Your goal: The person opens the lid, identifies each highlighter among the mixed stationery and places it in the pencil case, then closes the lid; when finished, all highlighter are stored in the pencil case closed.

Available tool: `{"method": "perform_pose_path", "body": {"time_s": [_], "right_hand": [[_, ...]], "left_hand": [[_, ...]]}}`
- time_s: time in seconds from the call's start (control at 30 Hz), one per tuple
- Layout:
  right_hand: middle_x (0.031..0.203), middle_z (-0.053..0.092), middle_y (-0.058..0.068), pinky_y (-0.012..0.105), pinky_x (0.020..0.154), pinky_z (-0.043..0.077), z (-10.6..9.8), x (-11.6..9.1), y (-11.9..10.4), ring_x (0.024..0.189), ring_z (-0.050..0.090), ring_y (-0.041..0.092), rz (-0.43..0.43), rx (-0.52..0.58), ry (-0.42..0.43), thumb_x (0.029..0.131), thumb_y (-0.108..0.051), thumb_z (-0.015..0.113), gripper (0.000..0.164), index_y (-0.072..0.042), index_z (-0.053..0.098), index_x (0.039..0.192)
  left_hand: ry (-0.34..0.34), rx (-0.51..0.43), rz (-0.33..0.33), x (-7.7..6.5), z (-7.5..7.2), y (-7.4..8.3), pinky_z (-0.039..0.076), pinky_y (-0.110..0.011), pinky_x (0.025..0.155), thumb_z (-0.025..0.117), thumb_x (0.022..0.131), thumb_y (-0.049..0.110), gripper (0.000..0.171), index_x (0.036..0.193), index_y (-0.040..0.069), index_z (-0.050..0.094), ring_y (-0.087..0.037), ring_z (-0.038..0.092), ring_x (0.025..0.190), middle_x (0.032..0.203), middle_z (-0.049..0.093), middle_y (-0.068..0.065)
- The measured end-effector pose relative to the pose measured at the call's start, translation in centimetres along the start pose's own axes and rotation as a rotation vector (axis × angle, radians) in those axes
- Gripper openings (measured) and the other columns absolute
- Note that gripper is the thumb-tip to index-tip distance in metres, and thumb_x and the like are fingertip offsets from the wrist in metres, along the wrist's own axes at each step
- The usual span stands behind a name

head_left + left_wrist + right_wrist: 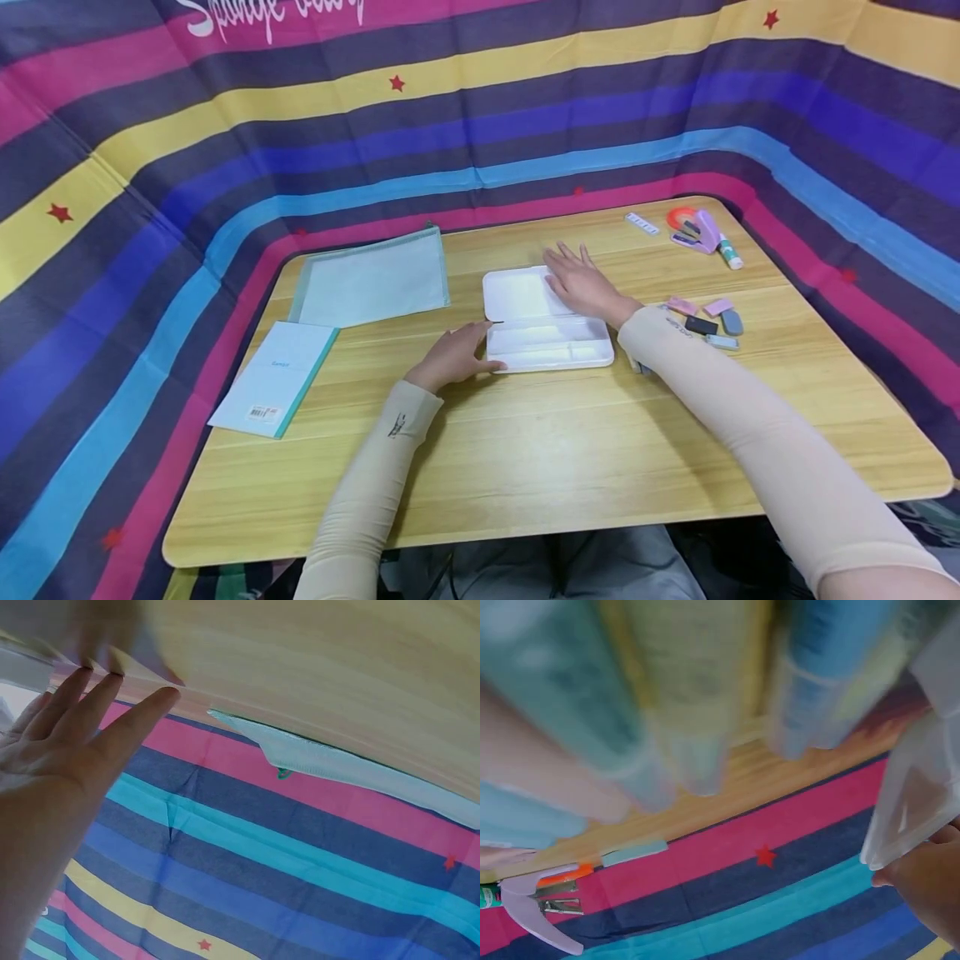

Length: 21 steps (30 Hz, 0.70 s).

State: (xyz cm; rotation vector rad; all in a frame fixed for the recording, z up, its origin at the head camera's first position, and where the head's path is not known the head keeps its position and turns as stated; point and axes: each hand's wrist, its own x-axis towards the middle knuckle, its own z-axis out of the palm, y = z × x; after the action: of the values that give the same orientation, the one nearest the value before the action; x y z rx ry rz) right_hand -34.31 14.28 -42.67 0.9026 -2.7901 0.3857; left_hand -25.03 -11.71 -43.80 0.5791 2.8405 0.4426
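Observation:
A white plastic pencil case (551,361) lies unfolded on the table, its lid (513,293) laid back behind the compartment half. My left hand (452,357) rests by the case's left side, thumb at the front left corner. Its fingers reach out fairly straight in the left wrist view. My right hand (588,290) lies over the right part of the lid with its fingers extended and spread. In the right wrist view the hand shows behind the translucent lid (911,799). Blurred pastel markers (697,690) fill the top of that view.
A light blue zip pouch (375,279) and a notebook (273,375) lie at left. Near the right forearm are several small erasers and blocks (701,325). Farther back sit a purple stapler (705,232), an orange ring (678,217), a glue stick (730,252) and a small strip (642,223).

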Motion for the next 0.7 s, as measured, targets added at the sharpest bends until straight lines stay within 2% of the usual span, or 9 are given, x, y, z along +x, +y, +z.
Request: {"method": "perform_pose_path", "body": {"time_s": [0.13,0.27,0.37,0.43,0.5,0.6,0.67,0.7], "right_hand": [[0.143,0.01,0.009,0.043,0.101,-0.008,-0.2,-0.4,0.4,0.129,-0.004,0.021,-0.012,0.014,-0.003,0.095,-0.034,0.022,0.053,-0.005,0.013,0.138],[0.143,0.006,0.008,0.037,0.101,-0.009,-2.4,-1.8,0.3,0.13,-0.002,0.022,0.001,0.058,0.055,0.093,-0.034,0.034,0.057,-0.006,0.014,0.139],[0.142,0.014,0.012,0.039,0.102,-0.004,-4.6,-3.7,0.2,0.129,0.005,0.026,0.054,0.068,0.097,0.09,-0.03,0.045,0.058,-0.004,0.024,0.136],[0.138,0.024,0.016,0.044,0.102,0.004,-5.7,-5.3,0.1,0.127,0.014,0.03,0.112,0.061,0.106,0.088,-0.028,0.049,0.053,-0.004,0.033,0.132],[0.127,0.037,0.018,0.047,0.099,0.016,-6.4,-6.7,-0.1,0.12,0.027,0.034,0.168,0.042,0.098,0.086,-0.025,0.052,0.044,-0.002,0.045,0.123],[0.103,0.053,0.014,0.047,0.082,0.035,-6.6,-9.2,-0.3,0.098,0.044,0.031,0.234,-0.041,0.032,0.083,-0.024,0.055,0.027,-0.004,0.059,0.102],[0.084,0.056,0.008,0.045,0.072,0.039,-6.3,-10.5,-0.5,0.081,0.049,0.027,0.254,-0.104,-0.041,0.081,-0.023,0.057,0.016,-0.008,0.062,0.085],[0.075,0.056,0.005,0.045,0.071,0.038,-6.1,-11.1,-0.6,0.072,0.05,0.024,0.265,-0.13,-0.083,0.08,-0.023,0.057,0.015,-0.01,0.061,0.076]], "left_hand": [[-0.01,0.019,-0.003,-0.1,0.0,0.1,0.014,-0.049,0.099,0.047,0.064,0.072,0.094,0.138,0.02,0.023,-0.018,0.024,0.125,0.138,0.028,-0.001],[-0.015,0.045,-0.001,0.0,0.0,0.4,0.021,-0.044,0.099,0.046,0.065,0.073,0.094,0.139,0.019,0.022,-0.019,0.026,0.124,0.137,0.03,-0.002],[-0.023,0.057,0.01,0.1,0.0,0.5,0.028,-0.039,0.096,0.045,0.065,0.073,0.096,0.139,0.017,0.021,-0.02,0.03,0.122,0.135,0.033,-0.005],[-0.026,0.065,0.009,0.1,0.0,0.6,0.03,-0.037,0.094,0.045,0.066,0.073,0.095,0.139,0.016,0.021,-0.02,0.031,0.121,0.134,0.035,-0.005],[-0.023,0.075,-0.005,0.0,-0.1,0.5,0.033,-0.037,0.093,0.046,0.067,0.072,0.094,0.139,0.016,0.021,-0.019,0.034,0.119,0.132,0.037,-0.005],[-0.01,0.089,-0.026,0.1,0.2,0.7,0.036,-0.037,0.089,0.047,0.067,0.071,0.094,0.138,0.015,0.022,-0.018,0.039,0.115,0.129,0.041,-0.004],[0.001,0.093,-0.033,0.2,0.4,0.9,0.038,-0.037,0.087,0.046,0.068,0.07,0.094,0.138,0.013,0.023,-0.018,0.041,0.112,0.127,0.043,-0.005],[0.004,0.094,-0.033,0.3,0.5,1.0,0.038,-0.037,0.087,0.046,0.069,0.07,0.094,0.138,0.012,0.022,-0.018,0.041,0.111,0.127,0.043,-0.005]]}}
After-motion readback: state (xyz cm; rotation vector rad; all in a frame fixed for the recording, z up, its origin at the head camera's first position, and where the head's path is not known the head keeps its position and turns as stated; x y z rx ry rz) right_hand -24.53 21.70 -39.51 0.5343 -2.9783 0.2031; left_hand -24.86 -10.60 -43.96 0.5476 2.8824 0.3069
